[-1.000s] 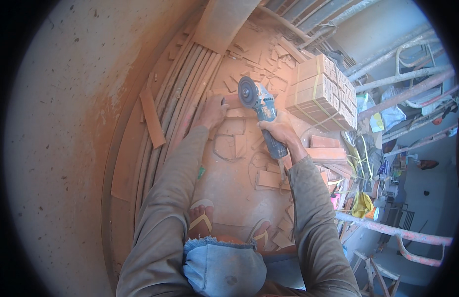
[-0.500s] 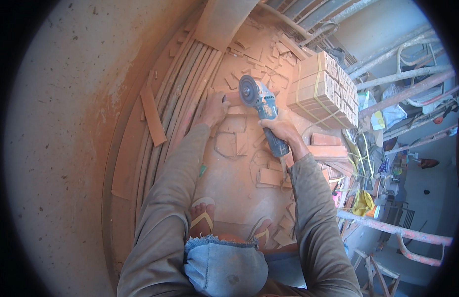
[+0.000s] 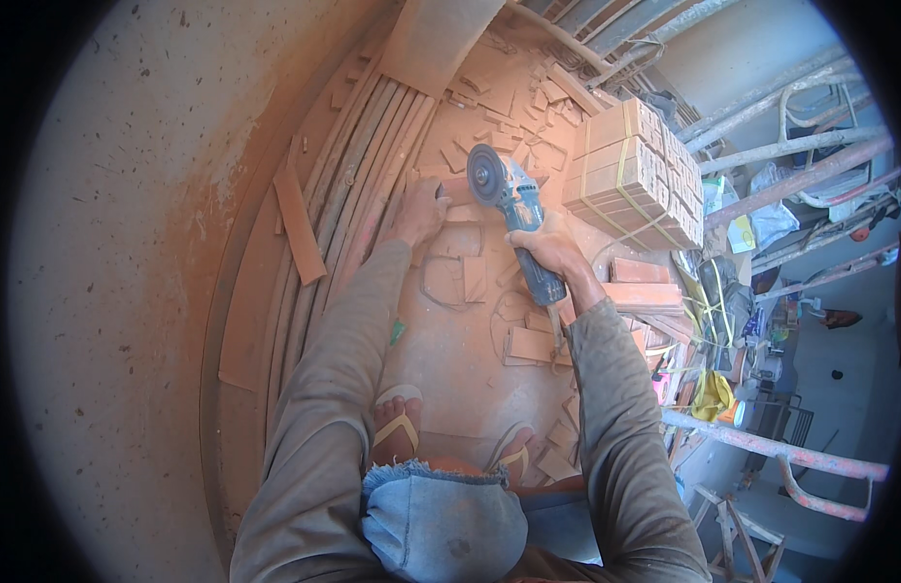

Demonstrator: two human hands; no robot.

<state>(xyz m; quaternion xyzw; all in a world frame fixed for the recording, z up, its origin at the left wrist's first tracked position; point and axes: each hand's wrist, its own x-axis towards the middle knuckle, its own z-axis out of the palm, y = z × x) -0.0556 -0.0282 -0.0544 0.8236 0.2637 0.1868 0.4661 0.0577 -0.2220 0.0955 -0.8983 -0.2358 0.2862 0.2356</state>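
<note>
Next to nothing has moved vs 0.5 s ago: slight drift of the whole view, grinder and both hands in practically the same spots.

Left to right: loose orange tile strip (image 3: 300,228) lies angled by the wall (image 3: 130,243). Then a bundle of long poles (image 3: 348,180), dusted orange.

Left hand (image 3: 421,211) next, just right of the poles. It's closed on the left end of a reddish tile (image 3: 455,188), thumb over the top; fingers underneath are hidden. Tile's long axis runs roughly crosswise, pointing right from that hand and passing behind the grinder head. Left hand is the nearer of the 2, at the tile itself.

Angle grinder (image 3: 522,208): disc (image 3: 485,175) up and left, handle down and right. Disc overlaps the tile in view; can't tell if they touch, or if it's spinning.

Right hand (image 3: 549,245) is wrapped round the grinder body. From it, the tile lies up and left, beyond the disc.

Further right: strapped tile stack (image 3: 598,185), 2 yellow straps visible at least, with more reddish tiles (image 3: 640,275) below it in view.
</note>
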